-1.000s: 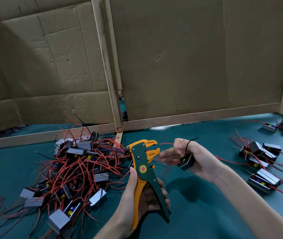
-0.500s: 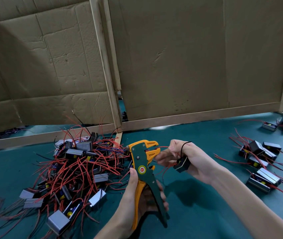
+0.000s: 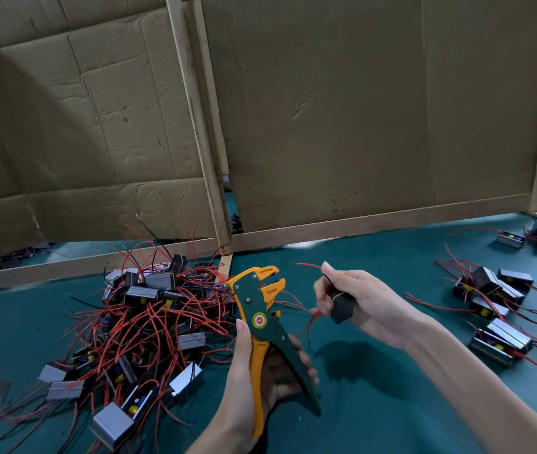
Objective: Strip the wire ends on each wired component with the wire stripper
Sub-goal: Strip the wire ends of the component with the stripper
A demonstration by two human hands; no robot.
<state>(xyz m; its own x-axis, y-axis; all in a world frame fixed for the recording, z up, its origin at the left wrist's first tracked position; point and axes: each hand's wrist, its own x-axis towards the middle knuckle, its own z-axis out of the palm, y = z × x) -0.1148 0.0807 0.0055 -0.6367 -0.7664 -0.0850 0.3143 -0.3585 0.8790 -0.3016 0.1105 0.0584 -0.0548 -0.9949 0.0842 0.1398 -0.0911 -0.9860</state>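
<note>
My left hand (image 3: pixel 254 378) grips the handles of the green and orange wire stripper (image 3: pixel 262 317), which stands upright with its orange jaws pointing right. To its right, my right hand (image 3: pixel 359 299) holds a small black wired component (image 3: pixel 342 306) and pinches one of its red wires (image 3: pixel 308 265) between thumb and fingertip. The wire end sticks out to the left, a short gap away from the jaws. More red wires hang below the hand.
A tangled pile of wired components (image 3: pixel 139 326) with red wires lies on the green table (image 3: pixel 375 404) at the left. A smaller group of components (image 3: pixel 493 306) lies at the right. Cardboard panels (image 3: pixel 326 109) on wooden frames wall off the back.
My right hand has pulled the component and its wire away from the stripper jaws to the right. The stripper has stayed upright in my left hand.
</note>
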